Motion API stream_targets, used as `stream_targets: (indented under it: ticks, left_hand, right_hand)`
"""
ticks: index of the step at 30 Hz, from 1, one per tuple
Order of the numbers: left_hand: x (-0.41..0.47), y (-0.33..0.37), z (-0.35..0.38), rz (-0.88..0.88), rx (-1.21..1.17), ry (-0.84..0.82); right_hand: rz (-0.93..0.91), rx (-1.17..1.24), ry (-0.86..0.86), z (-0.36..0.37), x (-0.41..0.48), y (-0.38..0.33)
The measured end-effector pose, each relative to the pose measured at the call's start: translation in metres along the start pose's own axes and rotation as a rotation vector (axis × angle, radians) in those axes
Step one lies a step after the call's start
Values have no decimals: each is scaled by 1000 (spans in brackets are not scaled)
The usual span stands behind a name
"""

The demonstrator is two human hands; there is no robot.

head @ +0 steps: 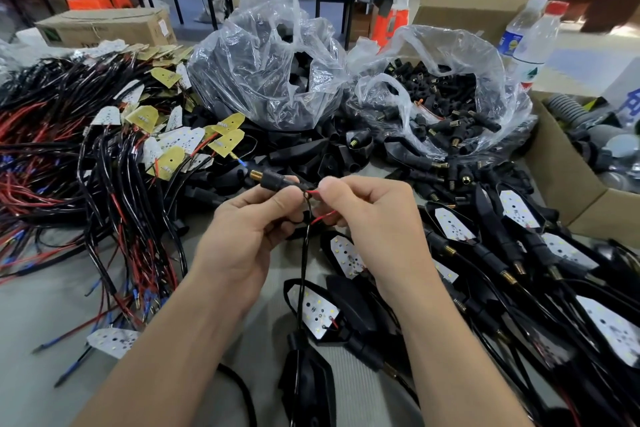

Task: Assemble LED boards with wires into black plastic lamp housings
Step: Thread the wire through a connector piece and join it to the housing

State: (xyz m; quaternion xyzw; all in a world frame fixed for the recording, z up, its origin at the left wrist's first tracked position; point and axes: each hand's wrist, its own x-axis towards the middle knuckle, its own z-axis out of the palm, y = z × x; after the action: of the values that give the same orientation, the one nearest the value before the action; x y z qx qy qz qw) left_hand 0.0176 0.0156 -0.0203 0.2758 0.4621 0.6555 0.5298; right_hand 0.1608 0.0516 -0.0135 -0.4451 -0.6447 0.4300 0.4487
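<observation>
Grey worktop point(52, 315). Left side: heap of LED boards point(104, 149) on red and black leads. Right side: black lamp housings point(519, 253) with boards seated. Far edge: two clear bags, one of housing shells point(263, 80), one of brass-tipped stems point(443, 97). Above the centre: left hand point(242, 236) pinches a black stem point(273, 180), brass end pointing left; right hand point(374, 218) pinches the red and black wires point(323, 217) at the stem's other end, the black one hanging toward the near edge.
</observation>
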Motion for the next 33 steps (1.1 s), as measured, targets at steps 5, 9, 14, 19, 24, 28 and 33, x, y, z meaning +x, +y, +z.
stream_targets:
  ticks: [5, 9, 14, 19, 24, 28, 33]
  left_hand:
    - [0, -2, 2, 6, 17, 14]
    - [-1, -2, 3, 25, 47, -6]
    - [3, 1, -3, 24, 27, 22]
    - [-1, 0, -2, 25, 104, -48]
    - [0, 1, -4, 14, 53, -38]
    - [0, 0, -4, 28, 77, -64]
    - [1, 2, -9, 48, 159, -109]
  right_hand:
    - [0, -32, 54, 2, 2, 5]
    - [-28, -95, 44, 8, 0, 5]
    - [73, 70, -20, 0, 3, 6]
    - [52, 50, -47, 2, 1, 5]
    - [131, 139, -99, -2, 2, 6]
    - [142, 145, -139, 0, 1, 6]
    - [192, 255, -103, 2, 0, 6]
